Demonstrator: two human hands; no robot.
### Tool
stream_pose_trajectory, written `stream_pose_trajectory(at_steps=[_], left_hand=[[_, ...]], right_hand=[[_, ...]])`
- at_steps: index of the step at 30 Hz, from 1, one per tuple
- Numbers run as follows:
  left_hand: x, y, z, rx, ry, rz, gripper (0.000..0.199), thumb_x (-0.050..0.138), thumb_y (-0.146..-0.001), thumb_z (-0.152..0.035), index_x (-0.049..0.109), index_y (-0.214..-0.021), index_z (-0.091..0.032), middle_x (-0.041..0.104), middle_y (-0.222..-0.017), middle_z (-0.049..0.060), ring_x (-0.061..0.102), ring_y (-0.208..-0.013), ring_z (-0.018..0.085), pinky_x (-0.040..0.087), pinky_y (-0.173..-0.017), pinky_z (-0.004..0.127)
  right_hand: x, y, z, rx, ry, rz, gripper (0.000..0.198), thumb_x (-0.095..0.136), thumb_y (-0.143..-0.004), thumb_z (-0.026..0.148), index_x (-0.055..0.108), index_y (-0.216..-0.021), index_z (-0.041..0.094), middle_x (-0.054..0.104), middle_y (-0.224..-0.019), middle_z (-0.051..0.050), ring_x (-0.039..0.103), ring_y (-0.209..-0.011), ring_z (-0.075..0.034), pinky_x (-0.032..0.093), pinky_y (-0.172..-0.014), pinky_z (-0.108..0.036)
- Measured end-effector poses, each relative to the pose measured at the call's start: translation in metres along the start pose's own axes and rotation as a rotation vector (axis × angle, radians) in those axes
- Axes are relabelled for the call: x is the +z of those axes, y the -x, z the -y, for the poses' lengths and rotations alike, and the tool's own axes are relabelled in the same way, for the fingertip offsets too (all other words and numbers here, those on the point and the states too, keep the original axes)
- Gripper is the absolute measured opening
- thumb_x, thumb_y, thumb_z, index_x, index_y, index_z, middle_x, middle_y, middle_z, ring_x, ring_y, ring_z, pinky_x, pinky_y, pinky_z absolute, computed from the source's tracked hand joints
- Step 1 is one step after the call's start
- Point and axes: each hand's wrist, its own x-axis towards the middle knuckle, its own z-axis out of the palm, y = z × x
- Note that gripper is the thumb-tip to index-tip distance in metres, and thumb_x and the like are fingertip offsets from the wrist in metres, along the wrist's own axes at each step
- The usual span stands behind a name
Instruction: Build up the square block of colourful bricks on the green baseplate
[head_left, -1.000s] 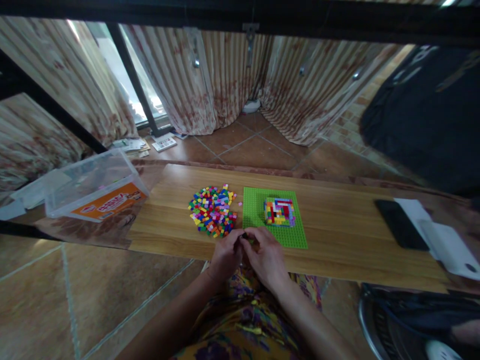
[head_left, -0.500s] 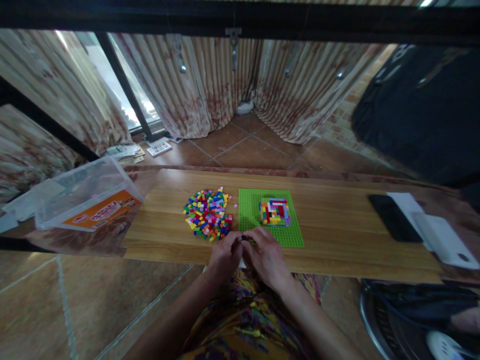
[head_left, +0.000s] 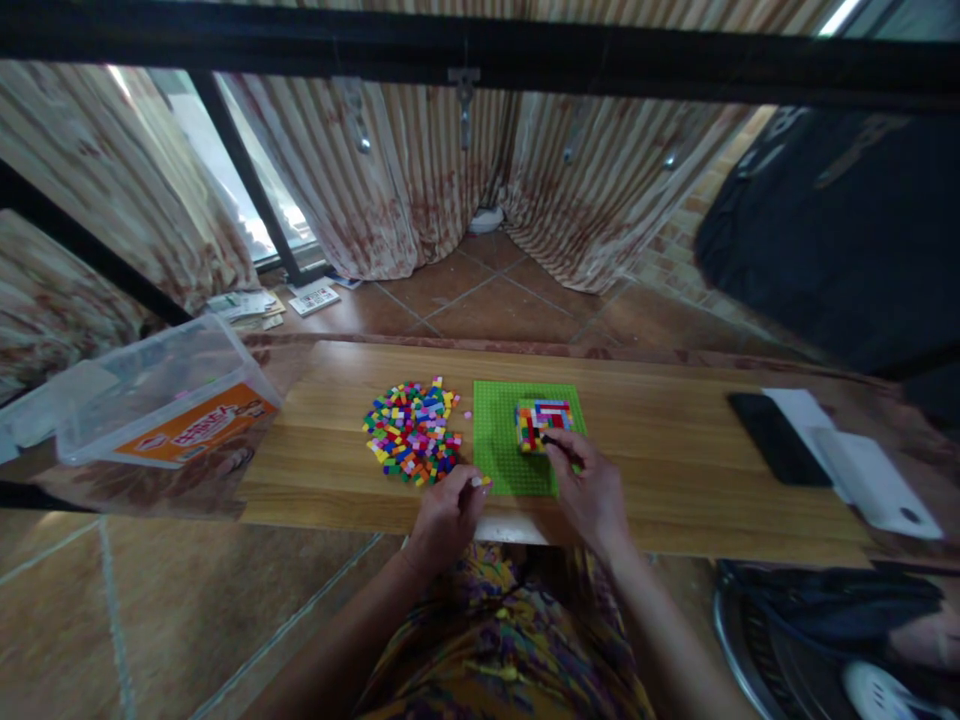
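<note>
The green baseplate lies flat on the wooden tabletop, its long axis running away from the person. On its far right part sits the multicoloured brick build, a low square block. The right hand reaches over the baseplate's near right corner, fingertips pinched on a small dark brick at the build's near edge. The left hand rests just left of the baseplate's near corner, fingers curled, pinching a tiny yellow piece. The loose brick pile lies just left of the baseplate.
</note>
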Motion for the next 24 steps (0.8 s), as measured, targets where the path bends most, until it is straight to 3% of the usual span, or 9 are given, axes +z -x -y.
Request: stream_pose_trajectory(at_steps=[6, 11, 24], left_hand=[[-0.001, 0.000, -0.002, 0.027, -0.013, 0.002, 0.009, 0.052, -0.093, -0.025, 0.059, -0.092, -0.018, 0.062, -0.074, 0.000, 0.057, -0.064, 0.011, 0.044, -0.061, 0.021], [-0.001, 0.000, -0.002, 0.030, -0.017, 0.009, 0.010, 0.051, -0.094, -0.026, 0.058, -0.093, -0.019, 0.063, -0.075, 0.000, 0.059, -0.066, 0.012, 0.045, -0.064, 0.022], [-0.003, 0.000, -0.004, 0.042, -0.023, 0.016, 0.010, 0.050, -0.094, -0.025, 0.058, -0.094, -0.019, 0.064, -0.078, 0.002, 0.061, -0.068, 0.013, 0.046, -0.065, 0.022]], right_hand=[[-0.027, -0.023, -0.025, -0.027, 0.214, -0.026, 0.028, 0.053, -0.089, 0.037, 0.072, -0.099, 0.017, 0.075, -0.094, -0.011, 0.068, -0.081, -0.024, 0.053, -0.078, -0.040], [-0.020, -0.031, -0.034, -0.130, 0.168, 0.003, 0.022, 0.056, -0.088, 0.035, 0.073, -0.091, 0.020, 0.070, -0.093, -0.009, 0.064, -0.087, -0.023, 0.052, -0.081, -0.040], [-0.025, -0.048, -0.047, -0.146, 0.163, 0.131, 0.019, 0.060, -0.085, 0.035, 0.075, -0.087, 0.024, 0.066, -0.098, -0.006, 0.063, -0.094, -0.021, 0.050, -0.089, -0.041]])
